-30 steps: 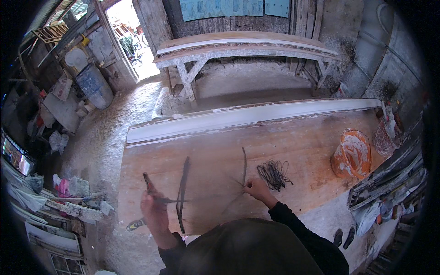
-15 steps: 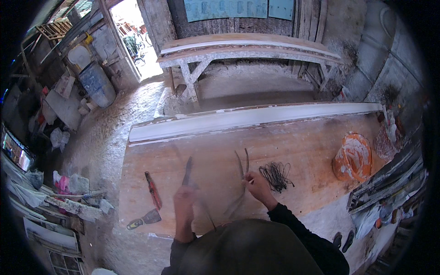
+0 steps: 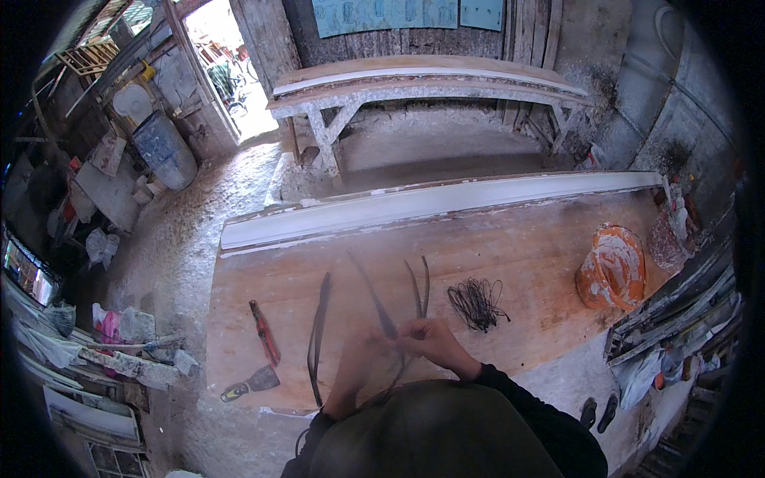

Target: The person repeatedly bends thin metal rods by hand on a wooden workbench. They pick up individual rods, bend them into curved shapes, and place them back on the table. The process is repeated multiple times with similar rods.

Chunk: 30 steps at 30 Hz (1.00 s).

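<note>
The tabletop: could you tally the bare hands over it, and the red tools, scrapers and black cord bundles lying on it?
Bare hands: 2 (left hand, right hand)
Red tool: 1
Scraper: 1
Black cord bundle: 1
Total: 5

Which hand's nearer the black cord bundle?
Right: the right hand is to the near left of the black cord bundle, apart from it; the left hand is farther left.
</note>
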### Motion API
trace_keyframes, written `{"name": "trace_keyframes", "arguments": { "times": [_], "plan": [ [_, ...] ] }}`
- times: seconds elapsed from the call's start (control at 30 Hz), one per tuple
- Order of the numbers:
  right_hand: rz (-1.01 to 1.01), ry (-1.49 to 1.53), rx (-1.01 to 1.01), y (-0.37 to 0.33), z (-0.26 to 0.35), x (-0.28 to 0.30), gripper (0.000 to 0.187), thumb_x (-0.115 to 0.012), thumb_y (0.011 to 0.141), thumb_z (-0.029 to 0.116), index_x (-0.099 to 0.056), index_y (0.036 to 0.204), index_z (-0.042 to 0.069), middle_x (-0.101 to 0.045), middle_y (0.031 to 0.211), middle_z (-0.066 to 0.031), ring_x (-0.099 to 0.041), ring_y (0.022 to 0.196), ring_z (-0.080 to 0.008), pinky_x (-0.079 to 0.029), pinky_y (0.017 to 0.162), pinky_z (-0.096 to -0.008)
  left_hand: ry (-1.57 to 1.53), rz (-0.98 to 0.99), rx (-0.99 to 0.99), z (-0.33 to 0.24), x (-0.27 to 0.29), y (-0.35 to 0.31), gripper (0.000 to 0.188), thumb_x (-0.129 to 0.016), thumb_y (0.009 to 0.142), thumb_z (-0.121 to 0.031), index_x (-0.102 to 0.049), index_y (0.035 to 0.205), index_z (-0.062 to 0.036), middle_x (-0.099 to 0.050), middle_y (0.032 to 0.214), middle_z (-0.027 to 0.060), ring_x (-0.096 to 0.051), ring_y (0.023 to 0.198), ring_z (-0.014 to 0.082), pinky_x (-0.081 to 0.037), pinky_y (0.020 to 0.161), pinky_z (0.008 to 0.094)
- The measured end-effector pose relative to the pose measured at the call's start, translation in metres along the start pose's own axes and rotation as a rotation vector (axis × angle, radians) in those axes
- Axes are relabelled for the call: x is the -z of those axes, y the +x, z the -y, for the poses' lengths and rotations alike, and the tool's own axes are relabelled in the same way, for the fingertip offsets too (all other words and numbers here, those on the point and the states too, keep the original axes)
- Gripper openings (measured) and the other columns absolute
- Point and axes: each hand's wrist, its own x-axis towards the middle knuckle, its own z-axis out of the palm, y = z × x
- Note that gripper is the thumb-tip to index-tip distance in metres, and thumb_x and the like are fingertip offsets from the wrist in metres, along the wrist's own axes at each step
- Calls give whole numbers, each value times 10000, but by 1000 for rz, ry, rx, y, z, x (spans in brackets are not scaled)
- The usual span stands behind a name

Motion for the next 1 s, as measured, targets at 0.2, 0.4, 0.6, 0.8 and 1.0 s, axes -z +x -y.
{"name": "trace_keyframes", "arguments": {
  "times": [0.2,0.4,0.6,0.8,1.0],
  "plan": [
    [-40,-61,87,-1,-7,-1,115,-615,768,119,-599,809,12,-578,702,-14,-529,628,-62,-424,547,-217,243,-20,-44,6,0,-1,68,-601,754,-41,-573,811,-17,-582,743,33,-528,660,94,-429,636,220],
    [-77,-403,233,-5,11,-2,126,-646,693,97,-591,771,15,-568,696,-69,-547,607,-134,-436,546,-259,430,56,-144,3,-2,-2,63,-562,776,-36,-557,836,-16,-547,825,24,-526,754,108,-438,671,229],
    [-183,-479,263,-2,2,-2,125,-656,665,105,-582,730,28,-564,698,-87,-559,612,-186,-439,545,-288,492,94,-230,15,-1,2,83,-512,791,-42,-534,868,-19,-506,860,33,-517,874,155,-448,722,267],
    [-258,-642,84,18,-45,29,189,-636,671,199,-572,707,25,-567,681,-115,-558,626,-253,-440,584,-338,-168,-56,-186,-9,25,-17,109,-527,795,-134,-513,875,-62,-531,741,54,-550,783,225,-452,760,362],
    [-298,-671,-102,29,-113,66,181,-618,653,188,-608,720,20,-581,616,-110,-569,572,-215,-444,557,-313,-757,-145,-445,-76,72,-58,135,-519,822,-180,-431,884,-99,-405,634,13,-425,500,120,-439,455,274]
  ]
}}
